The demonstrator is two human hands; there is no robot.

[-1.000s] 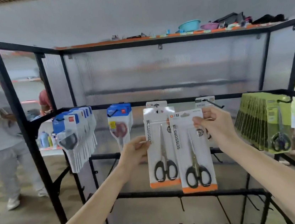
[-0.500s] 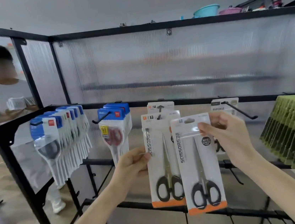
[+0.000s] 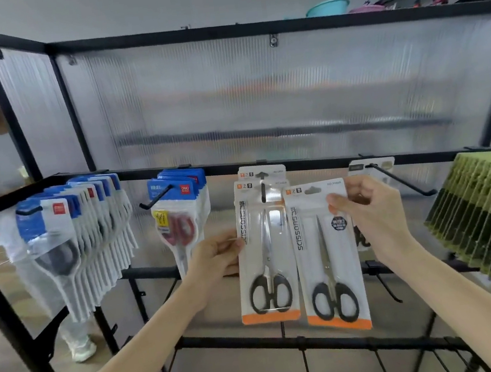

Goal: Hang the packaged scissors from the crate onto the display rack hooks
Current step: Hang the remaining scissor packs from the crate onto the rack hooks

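Two bare forearms reach up from the lower edge toward a black metal display rack (image 3: pixel 267 172). The right hand (image 3: pixel 374 216) pinches the upper right edge of a packaged pair of scissors (image 3: pixel 327 256), thumb on the front of the glossy white card, fingers curled behind. The pack hangs free in front of the rack, tilted slightly, its cut-out hang slot at the top not on any hook; its left edge overlaps the neighbouring pack.

The left hand (image 3: pixel 219 258) pinches the left edge of a second scissors pack (image 3: pixel 264 251), which already hangs on a black hook (image 3: pixel 263 188), with a matching card just behind it. Both packs are flat clear-plastic blisters on white card with an orange bottom band, holding steel blades and black loop handles.

To the right, a bare angled hook (image 3: pixel 401 179) juts forward, open air around it, one dark-printed pack at its back. Further right hangs a dense row of green-carded packs (image 3: pixel 483 218). To the left hang blue-topped packs with red-handled scissors (image 3: pixel 180 218) and a fanned row of blue-and-white packs (image 3: pixel 74 237).

Below, black crossbars (image 3: pixel 319 343) carry empty short hooks. Behind stands a ribbed translucent panel (image 3: pixel 258 100); a teal basin (image 3: pixel 327 7) sits above it.
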